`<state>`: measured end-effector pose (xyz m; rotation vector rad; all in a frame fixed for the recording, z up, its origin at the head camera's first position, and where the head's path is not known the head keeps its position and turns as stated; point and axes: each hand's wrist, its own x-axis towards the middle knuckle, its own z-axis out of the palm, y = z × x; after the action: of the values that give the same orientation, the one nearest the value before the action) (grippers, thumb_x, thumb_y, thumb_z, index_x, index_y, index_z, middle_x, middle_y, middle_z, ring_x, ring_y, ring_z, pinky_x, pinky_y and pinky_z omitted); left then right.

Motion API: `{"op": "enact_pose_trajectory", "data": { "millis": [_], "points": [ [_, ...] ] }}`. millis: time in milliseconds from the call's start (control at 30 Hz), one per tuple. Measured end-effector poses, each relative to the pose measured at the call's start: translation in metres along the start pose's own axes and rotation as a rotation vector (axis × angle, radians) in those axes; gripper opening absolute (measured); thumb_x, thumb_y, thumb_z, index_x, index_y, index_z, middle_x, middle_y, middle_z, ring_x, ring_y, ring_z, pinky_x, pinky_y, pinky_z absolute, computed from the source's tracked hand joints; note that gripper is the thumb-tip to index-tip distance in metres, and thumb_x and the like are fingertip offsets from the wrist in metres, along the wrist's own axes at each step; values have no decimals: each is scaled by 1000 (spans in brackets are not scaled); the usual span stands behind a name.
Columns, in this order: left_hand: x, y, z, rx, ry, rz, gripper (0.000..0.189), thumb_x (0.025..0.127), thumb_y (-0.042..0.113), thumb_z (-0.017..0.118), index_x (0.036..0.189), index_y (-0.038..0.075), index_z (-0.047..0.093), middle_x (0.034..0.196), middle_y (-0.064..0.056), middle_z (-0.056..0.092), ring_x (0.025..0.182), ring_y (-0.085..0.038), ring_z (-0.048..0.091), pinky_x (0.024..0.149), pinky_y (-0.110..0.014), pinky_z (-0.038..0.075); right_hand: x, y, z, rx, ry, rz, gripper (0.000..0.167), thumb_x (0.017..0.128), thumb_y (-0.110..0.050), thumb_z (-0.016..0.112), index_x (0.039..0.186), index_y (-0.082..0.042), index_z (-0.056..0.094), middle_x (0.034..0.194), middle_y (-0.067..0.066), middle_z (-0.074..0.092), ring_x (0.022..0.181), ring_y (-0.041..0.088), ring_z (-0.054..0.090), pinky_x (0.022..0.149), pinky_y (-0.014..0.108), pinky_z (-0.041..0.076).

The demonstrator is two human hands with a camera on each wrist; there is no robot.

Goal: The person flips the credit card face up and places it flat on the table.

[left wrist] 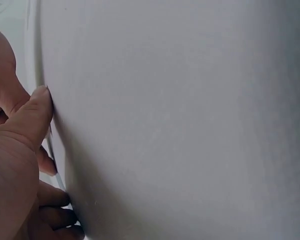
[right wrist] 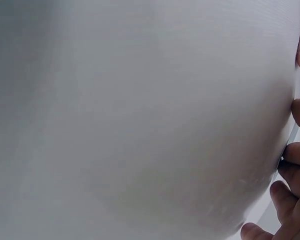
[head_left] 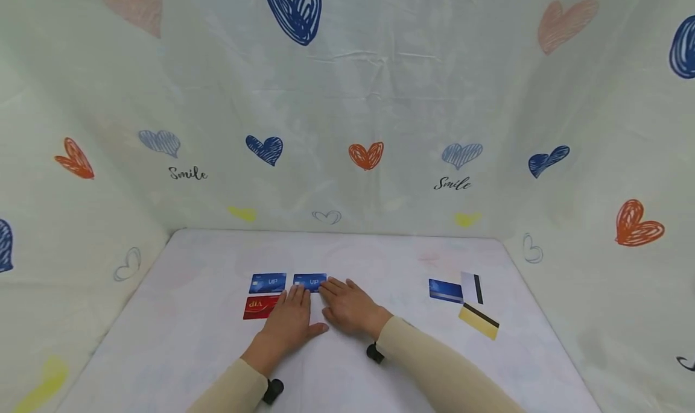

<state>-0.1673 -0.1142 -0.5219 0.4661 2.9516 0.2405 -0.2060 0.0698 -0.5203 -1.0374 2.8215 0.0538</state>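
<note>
In the head view a blue VIP card [head_left: 309,281] lies flat on the white table. My left hand [head_left: 292,320] touches its lower edge with extended fingertips, thumb spread to the right. At the card's right end rest the fingertips of my right hand [head_left: 350,307], its fingers fairly straight. Another blue VIP card [head_left: 268,283] lies just to the left, a small gap between the two. Below that one sits a red VIP card [head_left: 259,307], its lettering upside down and its right end covered by my left hand. Both wrist views show mostly tabletop, with fingertips down on it.
To the right lie a blue card with a pale stripe [head_left: 446,290], a white card with a black stripe [head_left: 471,287] and a gold card with a dark stripe [head_left: 479,321], close together. A heart-printed cloth [head_left: 336,99] hangs behind the table [head_left: 380,250] and at both sides.
</note>
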Motion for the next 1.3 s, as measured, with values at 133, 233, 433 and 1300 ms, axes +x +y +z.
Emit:
{"op": "enact_pose_trajectory", "data": {
  "millis": [133, 233, 433, 1300],
  "points": [
    [1, -3, 0, -16, -10, -3, 97, 92, 61, 72, 154, -7, 45, 163, -28, 42, 155, -46, 35, 126, -60, 28, 3, -2, -2, 15, -16, 16, 58, 111, -41, 47, 162, -14, 42, 169, 1, 39, 159, 18, 32, 127, 47, 32],
    [2, -4, 2, -22, -13, -3, 97, 92, 62, 72, 154, -7, 45, 163, -28, 41, 155, -46, 34, 126, -60, 28, 4, -2, -3, 27, -24, 27, 58, 111, -42, 48, 162, -15, 42, 170, 0, 38, 160, 18, 31, 127, 47, 32],
    [2, -5, 1, -22, -20, 3, 97, 92, 62, 71, 154, -7, 45, 163, -28, 41, 155, -45, 34, 126, -60, 29, 4, -3, -3, 45, -22, 38, 59, 111, -42, 47, 163, -15, 41, 171, 0, 37, 160, 19, 31, 128, 48, 31],
    [5, -2, -2, -6, -60, -19, 97, 90, 61, 75, 155, -5, 45, 163, -25, 42, 155, -44, 36, 126, -57, 30, -76, 80, 13, 186, 49, 251, 74, 106, -50, 58, 163, -6, 37, 171, 11, 36, 161, 33, 28, 128, 61, 22]
  ]
}}
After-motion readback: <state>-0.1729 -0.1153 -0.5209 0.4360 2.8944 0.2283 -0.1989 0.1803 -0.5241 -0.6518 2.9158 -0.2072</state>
